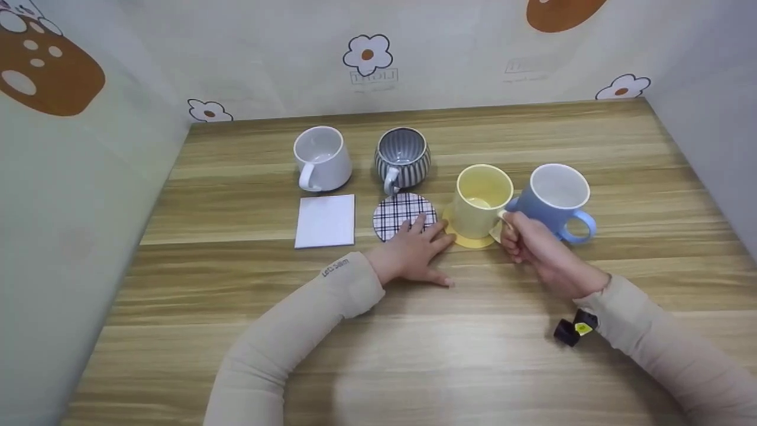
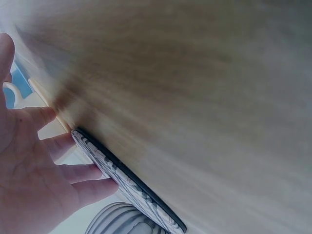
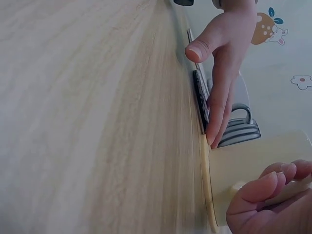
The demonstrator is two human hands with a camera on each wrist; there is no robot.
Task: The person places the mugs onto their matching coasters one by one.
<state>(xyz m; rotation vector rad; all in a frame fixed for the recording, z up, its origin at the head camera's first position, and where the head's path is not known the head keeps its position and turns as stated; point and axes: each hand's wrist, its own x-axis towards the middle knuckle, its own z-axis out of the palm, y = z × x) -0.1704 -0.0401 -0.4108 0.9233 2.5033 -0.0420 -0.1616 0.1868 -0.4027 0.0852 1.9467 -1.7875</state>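
My right hand (image 1: 541,251) grips the handle of a yellow mug (image 1: 473,220), its fingers curled round it. The mug stands upright on a round yellow coaster (image 1: 474,242). Spread out and fairly straight, the fingers of my left hand (image 1: 414,251) touch a round plaid coaster (image 1: 387,218) and reach the left edge of the yellow coaster. In the left wrist view the plaid coaster (image 2: 122,180) shows a dark underside edge, with fingertips at its rim. A blue mug (image 1: 541,207) stands just right of the yellow one, close to the right hand.
Behind the plaid coaster is a striped grey mug (image 1: 415,173). A white mug (image 1: 332,168) stands at the back left, with a white square coaster (image 1: 325,220) in front. The wooden table (image 1: 414,367) meets patterned walls at the back and sides.
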